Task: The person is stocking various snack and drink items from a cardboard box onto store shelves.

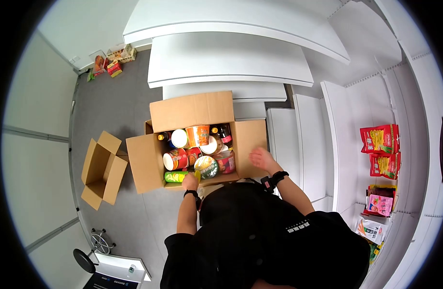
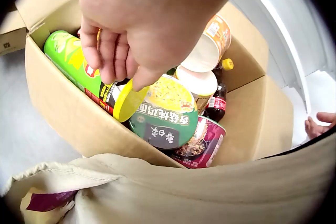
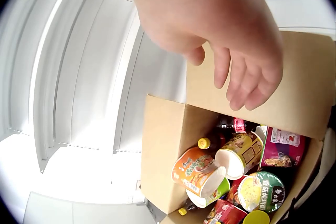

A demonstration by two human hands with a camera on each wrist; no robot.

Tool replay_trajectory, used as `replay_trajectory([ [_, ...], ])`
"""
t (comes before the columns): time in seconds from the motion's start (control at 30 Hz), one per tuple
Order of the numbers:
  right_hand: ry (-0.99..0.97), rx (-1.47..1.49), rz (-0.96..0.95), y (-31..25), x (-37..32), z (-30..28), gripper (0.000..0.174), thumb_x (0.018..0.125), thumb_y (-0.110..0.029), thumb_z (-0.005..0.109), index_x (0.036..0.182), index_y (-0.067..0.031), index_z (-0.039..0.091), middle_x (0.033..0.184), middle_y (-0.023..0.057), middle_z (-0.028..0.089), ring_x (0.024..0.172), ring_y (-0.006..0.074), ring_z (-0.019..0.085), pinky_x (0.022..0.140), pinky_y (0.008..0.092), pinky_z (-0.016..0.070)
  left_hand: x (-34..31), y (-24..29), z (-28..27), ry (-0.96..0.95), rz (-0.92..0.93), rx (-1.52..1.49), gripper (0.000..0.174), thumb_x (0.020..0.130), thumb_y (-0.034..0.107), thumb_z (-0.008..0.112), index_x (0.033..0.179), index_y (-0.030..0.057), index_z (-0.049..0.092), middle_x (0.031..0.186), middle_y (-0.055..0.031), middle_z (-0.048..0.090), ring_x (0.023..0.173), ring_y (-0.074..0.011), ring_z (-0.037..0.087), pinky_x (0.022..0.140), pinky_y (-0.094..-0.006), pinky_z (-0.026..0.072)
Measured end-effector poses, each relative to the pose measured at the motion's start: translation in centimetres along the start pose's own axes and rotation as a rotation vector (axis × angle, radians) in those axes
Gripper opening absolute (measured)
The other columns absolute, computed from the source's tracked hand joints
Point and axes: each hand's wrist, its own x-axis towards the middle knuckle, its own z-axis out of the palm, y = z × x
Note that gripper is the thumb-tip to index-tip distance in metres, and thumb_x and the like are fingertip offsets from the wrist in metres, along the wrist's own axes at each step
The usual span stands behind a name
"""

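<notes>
A green can with a yellow lid [image 1: 175,177] [image 2: 73,64] lies along the near side of a cardboard box [image 1: 191,110]. My left hand [image 1: 190,182] [image 2: 142,29] is over its lid end, fingers bent down on the can and thumb by the lid rim; the underside of the grip is hidden. Beside the lid sits a green-and-yellow noodle bowl [image 1: 206,166] [image 2: 164,113]. My right hand [image 1: 263,160] [image 3: 226,40] hovers over the box's right flap [image 1: 250,144], fingers loosely bent, holding nothing.
Inside the box are an orange cup [image 1: 198,136], a red cup [image 1: 175,159] and dark bottles [image 1: 225,135]. An open smaller box [image 1: 103,168] stands left on the floor. White shelves [image 1: 226,58] rise ahead; red packets [image 1: 379,139] hang at right.
</notes>
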Motion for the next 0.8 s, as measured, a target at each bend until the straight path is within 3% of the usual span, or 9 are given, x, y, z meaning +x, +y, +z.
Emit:
replay_trajectory([
  [0.2,-0.013,0.023,0.006,0.0,0.5,-0.2,0.05,0.094,-0.043,0.044,0.129,-0.0073,0.048,0.125,0.0109,0.057,0.107,0.0245,0.057,0.088,0.0394,0.046,-0.8,0.1,-1.1,0.052,0.037,-0.056,0.035,0.08,0.036,0.063,0.095,0.0041,0.065,0.09,-0.0183,0.068,0.086,-0.0328,0.067,0.073,-0.0433,0.0531],
  [0.4,-0.047,0.026,0.006,0.6,1.1,2.0,0.052,0.095,-0.044,0.042,0.129,-0.0057,0.048,0.127,0.0115,0.056,0.112,0.0244,0.055,0.094,0.0386,0.0435,-2.8,0.8,-4.8,0.082,0.111,-0.393,0.035,0.074,0.036,0.064,0.084,0.0022,0.064,0.08,-0.0188,0.067,0.078,-0.0358,0.065,0.072,-0.0432,0.0503],
  [0.53,-0.089,0.056,0.021,0.7,1.4,3.3,0.051,0.094,-0.042,0.046,0.128,-0.0052,0.048,0.125,0.0119,0.057,0.111,0.0238,0.056,0.095,0.0392,0.0432,-2.8,0.9,-6.4,0.121,0.219,-0.48,0.029,0.072,0.027,0.066,0.077,-0.0007,0.062,0.101,-0.0244,0.063,0.095,-0.0351,0.061,0.081,-0.0395,0.0477],
  [0.57,-0.104,0.054,0.02,0.5,1.1,3.8,0.05,0.093,-0.041,0.048,0.128,-0.0052,0.048,0.125,0.012,0.057,0.11,0.0238,0.056,0.096,0.0393,0.0432,-2.8,0.8,-6.2,0.215,0.318,-0.6,0.025,0.073,0.022,0.066,0.074,-0.0023,0.059,0.106,-0.0235,0.061,0.099,-0.035,0.059,0.087,-0.0382,0.0451],
  [0.67,-0.169,0.04,0.003,0.3,0.3,4.6,0.049,0.092,-0.041,0.05,0.126,-0.0054,0.05,0.123,0.0113,0.058,0.108,0.0233,0.056,0.093,0.0379,0.0438,-2.3,1.1,-6.3,0.271,0.419,-0.836,0.023,0.073,0.02,0.065,0.073,-0.002,0.058,0.105,-0.0217,0.063,0.094,-0.0367,0.06,0.089,-0.0392,0.0439],
  [0.8,-0.248,-0.014,-0.043,0.7,0.4,5.3,0.044,0.091,-0.04,0.055,0.122,-0.0084,0.052,0.119,0.0086,0.059,0.107,0.0213,0.056,0.091,0.0359,0.0433,-3.0,2.4,-9.2,-0.026,0.286,-1.165,0.015,0.083,0.012,0.06,0.075,-0.0018,0.058,0.102,-0.0075,0.064,0.079,-0.0128,0.057,0.08,-0.027,0.0459],
])
